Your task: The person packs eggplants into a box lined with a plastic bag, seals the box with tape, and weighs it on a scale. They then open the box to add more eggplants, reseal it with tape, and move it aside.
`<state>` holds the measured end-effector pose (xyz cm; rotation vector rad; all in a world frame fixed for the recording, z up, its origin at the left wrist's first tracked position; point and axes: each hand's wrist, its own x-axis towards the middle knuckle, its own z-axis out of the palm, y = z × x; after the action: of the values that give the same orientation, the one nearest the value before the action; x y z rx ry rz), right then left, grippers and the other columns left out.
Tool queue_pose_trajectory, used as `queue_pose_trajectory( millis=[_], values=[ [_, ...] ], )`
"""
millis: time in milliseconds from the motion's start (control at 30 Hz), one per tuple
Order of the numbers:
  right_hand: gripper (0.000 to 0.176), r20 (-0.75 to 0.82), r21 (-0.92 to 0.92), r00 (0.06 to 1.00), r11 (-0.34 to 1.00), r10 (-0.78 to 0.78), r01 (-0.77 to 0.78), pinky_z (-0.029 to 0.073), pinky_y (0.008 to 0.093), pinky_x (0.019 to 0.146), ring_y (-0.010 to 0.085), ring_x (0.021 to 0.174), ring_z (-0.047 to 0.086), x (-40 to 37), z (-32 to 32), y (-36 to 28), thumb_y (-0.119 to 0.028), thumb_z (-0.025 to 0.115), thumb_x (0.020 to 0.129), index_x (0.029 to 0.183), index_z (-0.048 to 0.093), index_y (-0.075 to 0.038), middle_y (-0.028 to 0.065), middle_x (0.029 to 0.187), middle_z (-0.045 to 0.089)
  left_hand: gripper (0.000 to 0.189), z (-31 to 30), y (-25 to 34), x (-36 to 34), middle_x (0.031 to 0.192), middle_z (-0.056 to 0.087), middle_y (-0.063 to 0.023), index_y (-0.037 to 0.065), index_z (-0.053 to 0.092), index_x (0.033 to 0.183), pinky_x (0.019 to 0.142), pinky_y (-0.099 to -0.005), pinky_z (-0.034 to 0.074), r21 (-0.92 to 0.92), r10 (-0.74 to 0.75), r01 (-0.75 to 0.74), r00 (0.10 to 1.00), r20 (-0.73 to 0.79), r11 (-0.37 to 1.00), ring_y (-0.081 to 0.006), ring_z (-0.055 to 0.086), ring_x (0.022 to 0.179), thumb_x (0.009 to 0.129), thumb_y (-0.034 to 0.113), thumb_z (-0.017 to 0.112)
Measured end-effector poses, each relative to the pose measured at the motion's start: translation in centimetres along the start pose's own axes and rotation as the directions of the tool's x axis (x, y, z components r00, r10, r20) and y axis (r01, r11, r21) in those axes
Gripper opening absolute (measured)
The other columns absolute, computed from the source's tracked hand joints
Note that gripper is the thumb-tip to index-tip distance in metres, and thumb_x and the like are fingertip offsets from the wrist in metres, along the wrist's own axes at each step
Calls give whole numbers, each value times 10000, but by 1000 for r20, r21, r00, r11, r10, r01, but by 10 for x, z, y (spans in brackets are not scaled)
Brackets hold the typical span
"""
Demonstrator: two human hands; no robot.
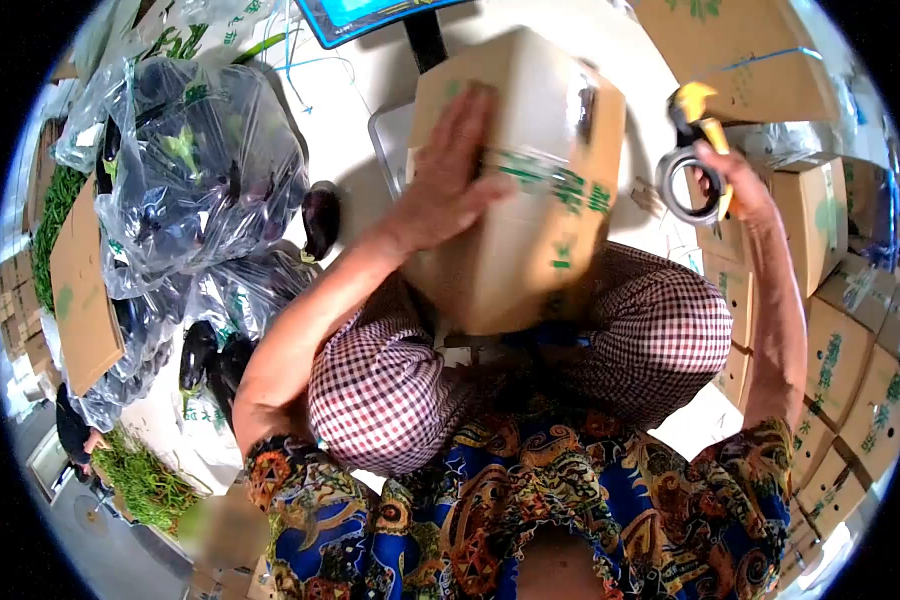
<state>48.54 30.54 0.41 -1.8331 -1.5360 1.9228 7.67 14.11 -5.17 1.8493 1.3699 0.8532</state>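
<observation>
A cardboard box (pixel 530 190) with green printing stands tilted between my knees, a shiny strip of tape on its right side. My left hand (pixel 455 170) lies flat against the box's left face, thumb spread toward the printed face. Over to the right, my right hand (pixel 740 185) is closed around the handle of a yellow and black tape dispenser (pixel 711 131), which carries a large roll of tape. The dispenser is held apart from the box. Between the box and the plastic bag at left, a single eggplant (pixel 320 220) lies on the pale floor.
Clear plastic bags (pixel 205 160) of eggplants fill the left side, with a cardboard flap (pixel 82 290) beside them. Green vegetables (pixel 140 475) lie farther left. Cartons (pixel 840 350) are stacked at right. A blue-edged panel (pixel 370 15) on a black post stands ahead. Another person (pixel 73 430) is at far left.
</observation>
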Motion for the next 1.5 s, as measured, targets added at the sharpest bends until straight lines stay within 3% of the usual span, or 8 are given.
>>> queue_pose_trajectory(
  millis=[167, 333, 500, 667, 900, 1167, 1267, 1500],
  values=[
    [476, 8, 329, 948, 896, -319, 299, 540, 267, 812, 161, 852, 659, -3, 15, -67, -407, 628, 885, 1104, 611, 15, 97, 980, 681, 875, 43, 14, 33, 1522, 253, -105, 211, 360, 1437, 1068, -557, 257, 319, 338, -340, 939, 66, 885, -372, 246, 1377, 706, 569, 681],
    [731, 0, -417, 1000, 909, -17, 16, 449, 340, 957, 202, 1094, 558, 8, 60, -84, -490, 753, 750, 1232, 558, 24, 121, 1179, 607, 697, 55, 15, 32, 1374, 443, -124, 72, 514, 1268, 1024, -468, 349, 199, 464, -467, 883, 66, 861, -316, 390, 1281, 675, 343, 762],
    [739, 90, -188, 994, 981, 68, -51, 401, 359, 1008, 202, 1142, 527, -11, 76, -54, -475, 718, 780, 1282, 508, 24, 120, 1225, 585, 511, 61, -77, -44, 1247, 529, -170, 22, 510, 1234, 943, -383, 434, 17, -158, 171, 939, -306, 985, -300, 495, 1163, 803, 225, 695],
    [821, 139, -223, 988, 970, -65, 95, 373, 349, 1025, 262, 1145, 529, -4, 132, -72, -508, 733, 735, 1313, 491, 23, 158, 1227, 584, 460, 49, -119, -146, 922, 625, -219, -37, 572, 1101, 826, -418, 460, -621, -929, 733, 370, 19, 279, -346, 594, 876, 873, 362, 584],
    [631, 263, -599, 962, 769, -76, 225, 439, 294, 916, 215, 1003, 596, 25, 218, -142, -506, 738, 742, 1076, 665, 24, 135, 996, 659, 551, 60, -76, -149, 991, 627, -161, -5, 576, 1136, 835, -409, 465, -684, -605, 680, 435, 667, -266, -301, 593, 897, 862, 473, 575],
    [587, 284, 21, 952, 994, -111, 110, 507, 310, 882, 182, 971, 623, 39, 141, -93, -318, 729, 818, 1242, 533, 36, 117, 1084, 646, 655, -6, -81, -160, 1070, 629, -95, 31, 580, 1177, 846, -399, 471, -636, -633, 767, 453, 628, -82, -249, 591, 920, 850, 599, 566],
    [567, 243, 313, 969, 949, -46, -33, 507, 343, 927, 213, 1006, 625, 35, 83, -49, -263, 683, 852, 1291, 474, 30, 124, 1142, 623, 579, -68, -69, -123, 968, 660, -59, 27, 589, 1150, 830, -355, 495, -612, -824, 790, 374, 427, 41, -173, 604, 863, 862, 530, 607],
    [866, 152, 662, 925, 731, -349, 167, 327, 458, 1111, 421, 1319, 379, -29, 51, -17, -467, 641, 816, 1417, 294, 52, 307, 1414, 370, 505, -80, -15, -30, 1120, 588, -106, 43, 498, 1289, 916, -347, 444, -679, -701, 377, 653, -288, 630, -181, 545, 1071, 896, 337, 615]
  ],
)
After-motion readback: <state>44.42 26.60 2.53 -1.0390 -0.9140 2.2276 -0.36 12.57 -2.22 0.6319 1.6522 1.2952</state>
